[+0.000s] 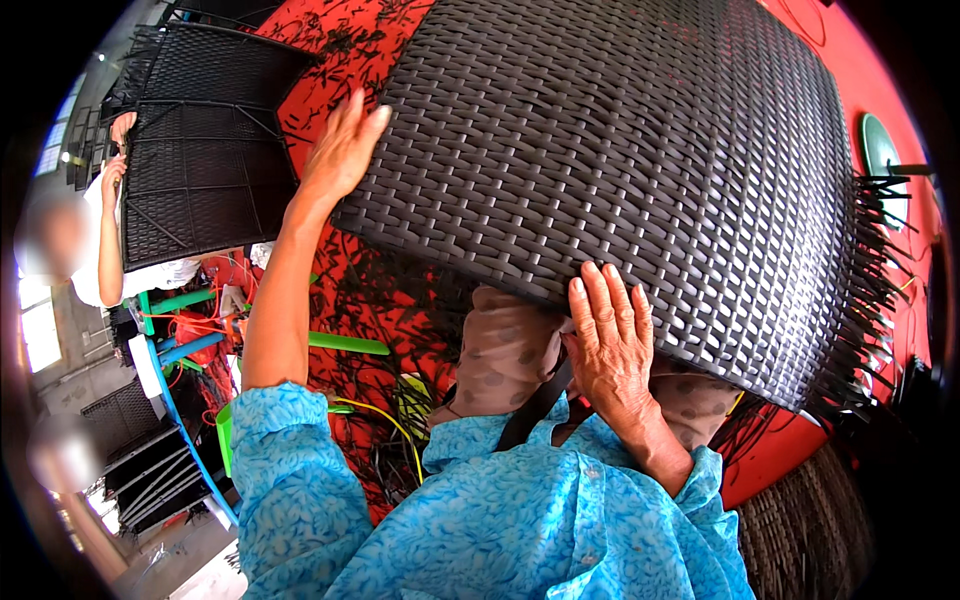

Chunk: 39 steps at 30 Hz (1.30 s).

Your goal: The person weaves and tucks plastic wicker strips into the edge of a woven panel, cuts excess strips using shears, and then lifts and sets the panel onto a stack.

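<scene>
A large dark woven wicker panel (610, 170) spreads before me, its near edge over my knees. Loose strand ends (870, 270) stick out in a fringe along its right edge. My left hand (345, 150) is at the panel's left edge, fingers stretched out, holding nothing; whether it touches the edge I cannot tell. My right hand (610, 345) lies on the near edge, fingers extended flat over the weave and thumb down by the rim. Neither hand has a tool in it.
Black strand scraps litter the red floor (340, 55). At the left, a person's hand (115, 170) holds another dark woven panel (205, 170). Green bars (350, 344) and a blue curved tube (185, 430) stand near my left arm. A green round stool-like object (880, 150) is at far right.
</scene>
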Each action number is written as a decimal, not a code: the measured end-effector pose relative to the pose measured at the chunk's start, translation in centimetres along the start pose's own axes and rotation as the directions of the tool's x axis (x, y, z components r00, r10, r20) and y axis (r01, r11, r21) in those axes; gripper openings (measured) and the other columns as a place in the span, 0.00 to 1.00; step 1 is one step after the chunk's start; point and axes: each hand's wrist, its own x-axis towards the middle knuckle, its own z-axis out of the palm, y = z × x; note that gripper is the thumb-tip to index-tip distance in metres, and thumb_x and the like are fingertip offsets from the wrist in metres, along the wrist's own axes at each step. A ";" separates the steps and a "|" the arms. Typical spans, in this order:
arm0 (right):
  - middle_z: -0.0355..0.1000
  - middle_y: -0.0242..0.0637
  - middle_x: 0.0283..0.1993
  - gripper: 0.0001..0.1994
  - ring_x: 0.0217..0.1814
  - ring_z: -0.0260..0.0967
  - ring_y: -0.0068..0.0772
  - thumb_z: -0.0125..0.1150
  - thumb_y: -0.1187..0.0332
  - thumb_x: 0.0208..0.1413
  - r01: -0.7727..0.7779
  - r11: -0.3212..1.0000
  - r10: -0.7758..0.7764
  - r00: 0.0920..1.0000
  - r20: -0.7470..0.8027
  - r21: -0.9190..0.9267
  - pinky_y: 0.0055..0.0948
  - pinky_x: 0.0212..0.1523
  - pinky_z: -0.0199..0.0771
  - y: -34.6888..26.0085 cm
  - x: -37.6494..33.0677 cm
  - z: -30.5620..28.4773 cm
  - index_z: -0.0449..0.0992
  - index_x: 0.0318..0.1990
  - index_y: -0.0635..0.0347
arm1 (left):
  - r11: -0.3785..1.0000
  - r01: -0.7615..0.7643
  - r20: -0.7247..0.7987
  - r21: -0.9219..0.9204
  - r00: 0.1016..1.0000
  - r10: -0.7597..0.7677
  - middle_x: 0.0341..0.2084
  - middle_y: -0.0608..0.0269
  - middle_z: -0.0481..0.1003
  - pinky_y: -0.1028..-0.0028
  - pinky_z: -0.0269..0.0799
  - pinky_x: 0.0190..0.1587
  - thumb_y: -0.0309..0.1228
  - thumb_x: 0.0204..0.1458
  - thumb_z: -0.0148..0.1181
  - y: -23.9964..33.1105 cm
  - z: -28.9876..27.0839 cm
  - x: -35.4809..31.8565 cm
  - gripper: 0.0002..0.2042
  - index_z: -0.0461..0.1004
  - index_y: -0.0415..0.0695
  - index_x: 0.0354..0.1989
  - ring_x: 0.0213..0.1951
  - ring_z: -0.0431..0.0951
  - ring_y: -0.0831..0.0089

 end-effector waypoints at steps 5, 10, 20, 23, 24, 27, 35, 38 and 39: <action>0.52 0.40 0.67 0.30 0.71 0.46 0.40 0.52 0.68 0.50 0.031 0.997 -0.033 0.999 0.028 0.076 0.43 0.69 0.41 0.6 -0.4 -0.2 0.56 0.63 0.60 | 0.505 0.462 0.438 -0.729 0.882 -0.176 0.50 0.59 0.71 0.73 0.67 0.52 0.61 0.53 0.42 -2.5 0.6 -1.8 0.37 0.65 0.38 0.57 0.48 0.72 0.72; 0.70 0.40 0.47 0.17 0.49 0.67 0.41 0.66 0.69 0.43 0.216 0.685 -0.004 0.956 -0.293 0.696 0.37 0.51 0.68 0.8 -4.5 -0.8 0.73 0.43 0.61 | 0.461 0.410 0.388 -0.787 0.910 -0.146 0.58 0.60 0.63 0.72 0.61 0.57 0.56 0.56 0.43 -3.6 0.9 -0.7 0.35 0.58 0.37 0.61 0.55 0.67 0.70; 0.66 0.35 0.55 0.31 0.59 0.60 0.37 0.67 0.50 0.45 0.433 -0.810 0.584 0.651 0.484 0.395 0.43 0.62 0.59 5.5 -6.0 1.6 0.67 0.53 0.57 | 0.737 0.364 0.379 -0.570 0.912 -0.158 0.64 0.52 0.53 0.64 0.50 0.63 0.67 0.49 0.40 -1.3 -1.1 -1.5 0.45 0.51 0.37 0.64 0.64 0.53 0.62; 0.70 0.34 0.52 0.24 0.54 0.65 0.36 0.68 0.58 0.47 0.446 -0.783 0.620 0.511 0.595 0.434 0.41 0.59 0.63 5.7 -5.6 1.3 0.69 0.51 0.57 | 0.739 0.417 0.418 -0.529 0.886 -0.201 0.64 0.51 0.53 0.64 0.52 0.63 0.67 0.49 0.40 -1.8 -1.5 -0.7 0.46 0.51 0.37 0.64 0.64 0.53 0.61; 0.70 0.34 0.52 0.24 0.54 0.65 0.36 0.68 0.58 0.47 0.444 -0.777 0.629 0.568 0.530 0.447 0.41 0.59 0.63 5.5 -5.6 1.1 0.69 0.51 0.57 | 0.731 0.399 0.391 -0.553 0.900 -0.195 0.62 0.51 0.55 0.65 0.53 0.62 0.66 0.50 0.40 -2.1 -1.4 -0.3 0.45 0.52 0.37 0.64 0.63 0.56 0.62; 0.71 0.34 0.49 0.18 0.51 0.67 0.34 0.66 0.63 0.49 0.495 -0.774 0.634 0.610 0.476 0.395 0.37 0.57 0.66 4.9 -5.4 0.7 0.72 0.47 0.58 | 0.730 0.369 0.381 -0.575 0.910 -0.160 0.58 0.53 0.62 0.67 0.58 0.59 0.65 0.51 0.41 -3.2 -0.6 0.3 0.43 0.57 0.36 0.62 0.58 0.64 0.64; 0.69 0.36 0.51 0.22 0.56 0.63 0.35 0.56 0.53 0.56 0.120 -0.828 0.458 0.709 0.536 0.548 0.36 0.56 0.65 6.2 -9.1 -1.8 0.67 0.52 0.58 | 0.749 0.356 0.303 -0.558 0.928 -0.216 0.56 0.51 0.65 0.68 0.61 0.57 0.67 0.49 0.42 -3.3 1.2 0.2 0.46 0.57 0.34 0.61 0.56 0.66 0.61; 0.58 0.49 0.61 0.29 0.61 0.60 0.46 0.53 0.52 0.57 0.012 -0.776 0.434 0.736 0.520 0.631 0.43 0.61 0.61 8.6 -15.8 -3.8 0.58 0.59 0.63 | 0.703 0.361 0.347 -0.613 0.922 -0.171 0.55 0.51 0.66 0.68 0.63 0.56 0.66 0.49 0.43 -3.4 1.0 0.6 0.45 0.58 0.33 0.60 0.54 0.69 0.61; 0.54 0.50 0.64 0.31 0.63 0.57 0.47 0.54 0.51 0.56 0.069 -0.689 0.588 0.635 0.501 0.721 0.43 0.62 0.59 9.8 -17.5 -4.2 0.57 0.60 0.63 | 0.707 0.339 0.347 -0.621 0.927 -0.140 0.56 0.51 0.65 0.68 0.63 0.56 0.66 0.49 0.44 -3.5 0.9 0.7 0.45 0.58 0.34 0.60 0.54 0.68 0.62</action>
